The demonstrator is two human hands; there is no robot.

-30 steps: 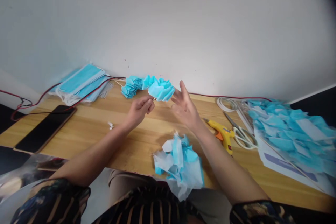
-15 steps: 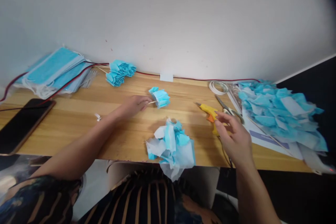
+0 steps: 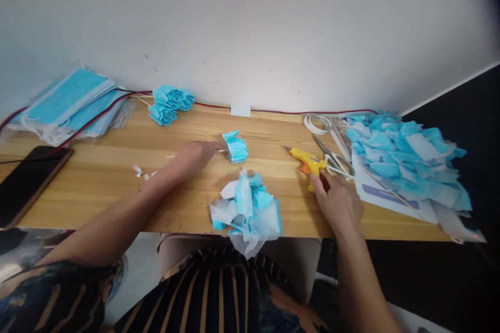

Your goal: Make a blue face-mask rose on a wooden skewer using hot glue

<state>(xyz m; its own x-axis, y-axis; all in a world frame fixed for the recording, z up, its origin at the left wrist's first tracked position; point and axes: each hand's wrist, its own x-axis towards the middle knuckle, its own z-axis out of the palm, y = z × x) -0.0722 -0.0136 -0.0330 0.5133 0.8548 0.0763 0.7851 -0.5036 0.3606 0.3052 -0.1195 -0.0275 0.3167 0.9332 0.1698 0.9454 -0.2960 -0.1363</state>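
Note:
My left hand (image 3: pixel 201 153) is closed on a thin pale stick (image 3: pixel 222 151). At the stick's end is a pleated light-blue flower (image 3: pixel 236 148), held just over the wooden tabletop. My right hand (image 3: pixel 338 197) is at the lower handle of a yellow hot glue gun (image 3: pixel 307 160), thumb and fingers closed about the handle's end. The gun has an orange trigger, and its nozzle points left. Directly in front of me, a crumpled heap of blue and white fabric pieces (image 3: pixel 246 208) overhangs the table's front edge.
Finished blue flowers (image 3: pixel 167 104) and stacked face masks (image 3: pixel 74 101) lie back left, near a phone (image 3: pixel 31 182). Scissors (image 3: pixel 332 158), a white tape roll (image 3: pixel 317 124) and a large fabric pile (image 3: pixel 410 153) are at right. A red-black cord (image 3: pixel 273 112) runs along the wall.
My right hand has drawn down to the lower part of the glue gun's handle; the gun stays put on the table. More white scraps show beside my left forearm. The view has shifted slightly.

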